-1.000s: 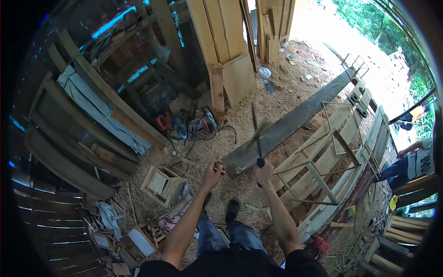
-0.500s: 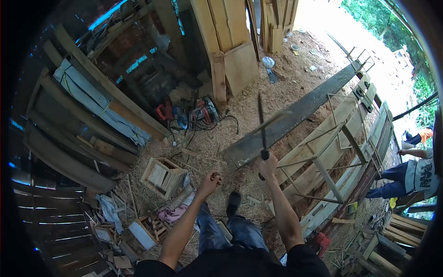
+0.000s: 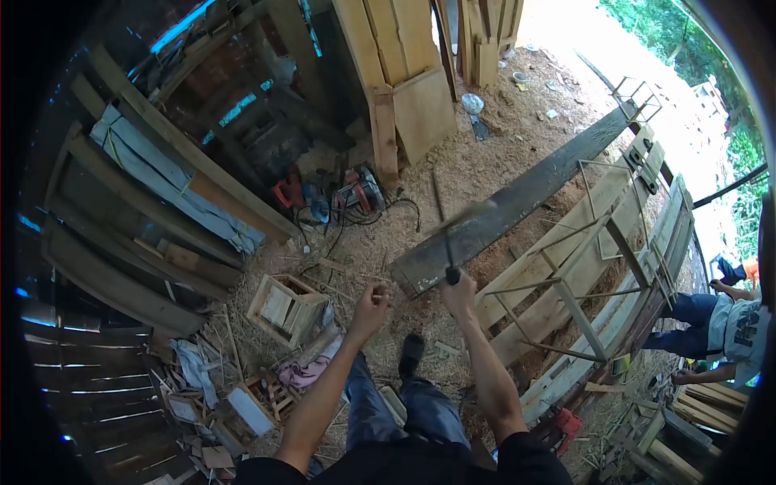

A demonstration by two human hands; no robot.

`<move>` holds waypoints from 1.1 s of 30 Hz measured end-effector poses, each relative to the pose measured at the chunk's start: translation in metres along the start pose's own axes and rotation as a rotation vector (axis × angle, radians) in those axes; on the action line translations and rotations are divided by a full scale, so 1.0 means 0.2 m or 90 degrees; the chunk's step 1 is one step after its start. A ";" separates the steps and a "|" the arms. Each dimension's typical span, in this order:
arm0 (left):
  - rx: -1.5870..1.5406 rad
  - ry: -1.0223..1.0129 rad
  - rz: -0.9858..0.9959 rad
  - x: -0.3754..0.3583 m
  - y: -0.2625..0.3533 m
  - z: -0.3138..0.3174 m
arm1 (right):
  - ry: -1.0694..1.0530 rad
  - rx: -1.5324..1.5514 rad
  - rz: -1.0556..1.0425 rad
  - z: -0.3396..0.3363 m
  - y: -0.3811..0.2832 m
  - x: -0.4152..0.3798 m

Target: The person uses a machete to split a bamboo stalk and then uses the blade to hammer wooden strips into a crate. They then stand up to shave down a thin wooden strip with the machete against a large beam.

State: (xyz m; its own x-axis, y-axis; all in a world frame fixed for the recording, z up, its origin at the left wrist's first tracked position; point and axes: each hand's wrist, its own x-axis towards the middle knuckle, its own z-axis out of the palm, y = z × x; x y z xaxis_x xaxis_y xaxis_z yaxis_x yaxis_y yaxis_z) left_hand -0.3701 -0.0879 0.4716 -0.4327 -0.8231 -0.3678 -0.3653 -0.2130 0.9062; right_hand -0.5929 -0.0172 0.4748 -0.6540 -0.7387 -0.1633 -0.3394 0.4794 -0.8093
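My right hand [image 3: 461, 296] is wrapped round the black handle of a long, thin, dark-bladed tool [image 3: 440, 202], which points forward and up. A pale, blurred strip [image 3: 469, 215] crosses the blade partway along. Beyond my right hand, a wide dark plank [image 3: 517, 212] runs away to the upper right. To the left, my left hand [image 3: 372, 310] is raised with its fingers curled in; I cannot tell what, if anything, is between them. Below the hands show my legs and one dark shoe [image 3: 411, 356] on the shavings.
Pale boards [image 3: 558, 259] with a thin wooden frame [image 3: 578, 311] on them lie at right. A person [image 3: 719, 323] is beyond. Red power tools [image 3: 356, 192] with cords sit ahead left. A small wooden box frame [image 3: 284, 311] and scrap lie left; a red tool [image 3: 568, 428] is low right.
My right hand and the long tool have swung a little left. My left hand has risen slightly. The person at right has shifted, and another hand of theirs now shows lower down.
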 end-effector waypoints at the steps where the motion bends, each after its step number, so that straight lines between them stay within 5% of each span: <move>1: -0.057 0.001 -0.026 0.00 0.01 0.00 | -0.007 0.000 0.002 -0.03 -0.07 -0.02; 4: -0.111 0.000 -0.016 0.05 -0.05 -0.02 | 0.075 0.146 0.031 0.01 -0.09 -0.03; 6: -0.030 -0.005 0.005 0.08 -0.18 -0.04 | 0.039 0.042 0.046 0.16 0.16 -0.09; 8: 0.042 -0.009 0.045 0.07 -0.18 0.00 | -0.156 -0.181 0.135 0.29 0.49 -0.09; 12: 0.133 -0.074 0.024 0.10 -0.04 0.04 | -0.155 -0.130 0.178 0.37 0.52 -0.13; 15: 0.127 0.032 0.138 0.38 -0.08 0.16 | -0.136 -0.179 0.174 0.35 0.40 -0.11; 21: -0.118 0.076 -0.122 0.93 -0.04 0.24 | -0.171 -0.260 0.100 0.38 0.48 -0.15; 23: -0.149 0.140 -0.080 1.15 -0.31 0.21 | -0.174 -0.279 0.144 0.36 0.46 -0.17; 24: -0.154 0.054 0.060 1.28 -0.50 0.20 | -0.177 -0.282 0.150 0.35 0.47 -0.17; 28: -0.136 0.059 -0.075 1.14 -0.28 0.22 | -0.170 -0.242 0.121 0.32 0.53 -0.18; 33: -0.116 0.043 0.011 0.97 -0.14 0.26 | -0.266 -0.078 0.124 0.14 0.52 -0.15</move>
State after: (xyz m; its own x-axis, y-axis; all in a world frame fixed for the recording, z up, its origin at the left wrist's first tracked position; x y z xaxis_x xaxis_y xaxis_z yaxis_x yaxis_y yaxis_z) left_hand -0.4867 -0.2141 0.3637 -0.3791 -0.8595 -0.3427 -0.2008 -0.2851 0.9372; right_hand -0.5894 0.0424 0.3809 -0.3944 -0.7449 -0.5381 -0.3314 0.6614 -0.6728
